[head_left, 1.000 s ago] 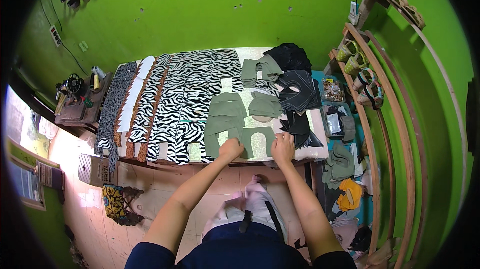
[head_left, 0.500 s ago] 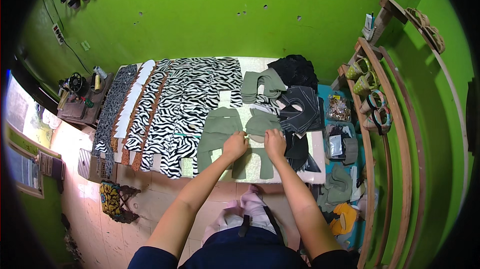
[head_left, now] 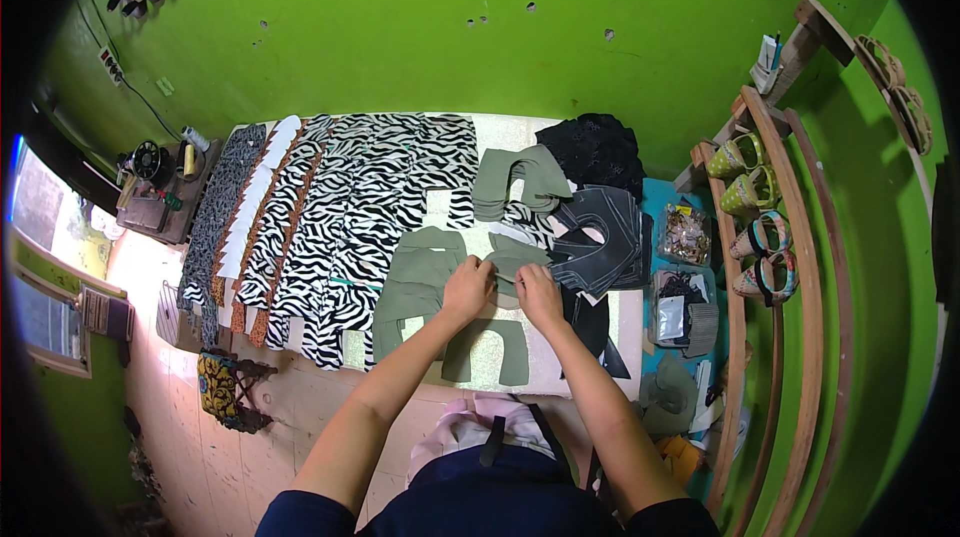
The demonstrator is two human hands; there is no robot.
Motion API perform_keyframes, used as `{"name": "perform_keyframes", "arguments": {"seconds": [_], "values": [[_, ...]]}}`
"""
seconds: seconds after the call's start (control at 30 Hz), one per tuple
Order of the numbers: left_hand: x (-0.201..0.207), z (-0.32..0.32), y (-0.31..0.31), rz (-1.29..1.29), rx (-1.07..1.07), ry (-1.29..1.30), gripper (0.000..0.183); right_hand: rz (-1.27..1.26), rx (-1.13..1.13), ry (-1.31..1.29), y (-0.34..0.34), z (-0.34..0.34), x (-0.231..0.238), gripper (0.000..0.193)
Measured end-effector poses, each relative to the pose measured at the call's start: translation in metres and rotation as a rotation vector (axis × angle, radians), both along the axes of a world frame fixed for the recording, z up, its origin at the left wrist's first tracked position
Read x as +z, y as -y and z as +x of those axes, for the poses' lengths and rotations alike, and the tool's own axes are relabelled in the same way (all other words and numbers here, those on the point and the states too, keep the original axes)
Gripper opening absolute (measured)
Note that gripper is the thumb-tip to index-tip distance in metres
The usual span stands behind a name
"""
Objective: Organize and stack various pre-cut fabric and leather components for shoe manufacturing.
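Note:
Both hands are over the near middle of the table, close together with fingers curled. My left hand [head_left: 470,289] and my right hand [head_left: 538,295] pinch at an olive-green cut piece [head_left: 508,301] between them; the fingertips are partly hidden. Beyond them is a small pile of green pieces [head_left: 513,251]. Left of my left hand lie overlapping green pieces [head_left: 418,272]. A single U-shaped green piece [head_left: 487,339] is spread flat in front of my wrists. Farther back stands a stack of curved green pieces [head_left: 518,177].
Zebra-striped pieces [head_left: 350,197] cover the table's left half. Black cut pieces [head_left: 602,237] and dark fabric [head_left: 590,149] lie right. Plastic tubs [head_left: 684,235] sit beside a wooden rack [head_left: 780,307] with sandals [head_left: 748,191]. A sewing machine [head_left: 152,165] is far left, a patterned stool [head_left: 225,387] near left.
Both hands have shifted slightly left and stay close together. The view has moved a little. The U-shaped green piece now shows more fully in front of my wrists.

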State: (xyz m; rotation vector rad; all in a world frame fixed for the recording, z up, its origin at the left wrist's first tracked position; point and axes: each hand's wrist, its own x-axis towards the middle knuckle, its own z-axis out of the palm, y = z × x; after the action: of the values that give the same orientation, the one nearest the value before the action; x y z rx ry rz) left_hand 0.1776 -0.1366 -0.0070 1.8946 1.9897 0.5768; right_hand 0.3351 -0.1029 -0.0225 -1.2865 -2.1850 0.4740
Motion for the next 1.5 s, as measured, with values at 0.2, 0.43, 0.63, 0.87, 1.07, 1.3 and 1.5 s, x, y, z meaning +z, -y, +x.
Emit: {"name": "perform_keyframes", "arguments": {"seconds": [0.2,0.43,0.63,0.87,1.07,1.3,1.5], "values": [[-0.003,-0.007,-0.005,0.045,-0.103,-0.014,0.012,-0.227,0.153,-0.052,-0.014,0.009,0.018,0.013],[0.016,-0.014,0.001,-0.219,-0.059,0.181,0.023,-0.332,0.087,-0.039,0.004,0.017,0.033,0.02],[0.0,-0.037,0.024,-0.414,-0.253,-0.012,0.029,-0.438,0.218,0.153,0.038,0.01,0.015,0.027],[0.015,-0.027,0.044,-0.637,-0.276,-0.24,0.033,-0.535,0.277,0.373,0.044,0.003,0.014,0.027],[0.004,-0.023,0.047,-0.547,-0.284,-0.347,0.033,-0.453,0.272,0.394,0.044,0.001,0.004,0.028],[0.008,-0.017,0.049,-0.548,-0.25,-0.372,0.032,-0.477,0.211,0.38,0.044,0.001,0.006,0.029],[0.005,-0.013,0.058,-0.292,-0.219,-0.518,0.045,-0.428,0.124,0.471,0.048,0.001,0.004,0.039]]}}
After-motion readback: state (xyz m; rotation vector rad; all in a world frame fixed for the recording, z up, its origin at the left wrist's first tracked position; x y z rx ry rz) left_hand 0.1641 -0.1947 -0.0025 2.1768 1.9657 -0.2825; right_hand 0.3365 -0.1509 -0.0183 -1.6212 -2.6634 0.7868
